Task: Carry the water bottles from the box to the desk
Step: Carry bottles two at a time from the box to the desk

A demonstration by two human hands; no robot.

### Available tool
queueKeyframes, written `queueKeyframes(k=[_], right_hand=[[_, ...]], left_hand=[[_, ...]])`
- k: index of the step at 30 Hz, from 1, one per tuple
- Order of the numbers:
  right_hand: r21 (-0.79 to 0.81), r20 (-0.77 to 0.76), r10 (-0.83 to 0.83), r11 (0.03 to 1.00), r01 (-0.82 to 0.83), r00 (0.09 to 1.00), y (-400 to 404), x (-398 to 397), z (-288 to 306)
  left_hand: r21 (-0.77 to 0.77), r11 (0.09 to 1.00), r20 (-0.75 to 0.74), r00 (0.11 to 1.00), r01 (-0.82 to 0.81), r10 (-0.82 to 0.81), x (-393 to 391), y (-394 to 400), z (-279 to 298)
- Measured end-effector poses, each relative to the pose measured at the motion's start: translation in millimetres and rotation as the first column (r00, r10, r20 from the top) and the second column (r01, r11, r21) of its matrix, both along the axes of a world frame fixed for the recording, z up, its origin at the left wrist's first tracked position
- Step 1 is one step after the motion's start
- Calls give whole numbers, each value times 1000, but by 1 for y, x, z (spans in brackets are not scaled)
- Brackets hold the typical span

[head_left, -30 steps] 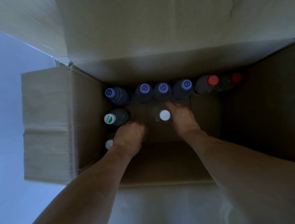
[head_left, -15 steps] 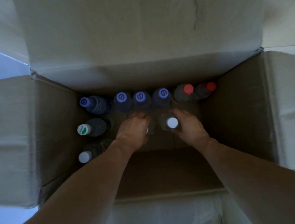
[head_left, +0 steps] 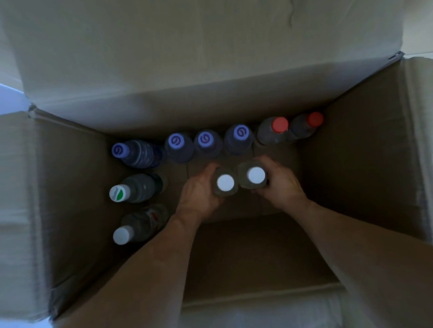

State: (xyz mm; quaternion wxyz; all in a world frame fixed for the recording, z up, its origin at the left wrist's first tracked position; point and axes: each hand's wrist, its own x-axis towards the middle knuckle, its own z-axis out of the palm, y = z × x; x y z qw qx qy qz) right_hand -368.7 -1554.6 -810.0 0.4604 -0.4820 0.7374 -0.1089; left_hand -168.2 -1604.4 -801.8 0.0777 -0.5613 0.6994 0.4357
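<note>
Two clear plastic water bottles with white caps, the left-hand bottle (head_left: 225,183) and the right-hand bottle (head_left: 255,176), are standing upright and touching side by side near the middle of the open brown cardboard box (head_left: 366,167). The left hand (head_left: 199,191) is wrapping round the first from its outer side; the right hand (head_left: 280,184) is gripping the second likewise. Along the far wall four purple-capped bottles (head_left: 206,141) and two red-capped bottles (head_left: 279,125) are lining up. Against the left wall a green-and-white-capped bottle (head_left: 120,193) and another white-capped bottle (head_left: 123,235) are sitting.
</note>
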Motion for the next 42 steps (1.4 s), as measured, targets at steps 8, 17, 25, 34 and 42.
queueKeyframes(k=[8, 17, 25, 34, 42], right_hand=[[207, 269, -106, 977, 50, 957, -11, -14, 69], [360, 586, -373, 915, 181, 719, -60, -23, 215], [281, 683, -368, 930, 239, 630, -73, -21, 361], [263, 695, -441, 891, 370, 568, -38, -19, 470], [240, 675, -508, 837, 492, 535, 4, -42, 549]], left_hand=[[335, 898, -128, 931, -285, 342, 16, -11, 72], [671, 630, -295, 639, -391, 710, 21, -43, 216], [581, 708, -417, 599, -402, 683, 10, -56, 364], [489, 789, -459, 660, -372, 595, -17, -31, 497], [611, 760, -447, 698, -219, 560, -37, -18, 567]])
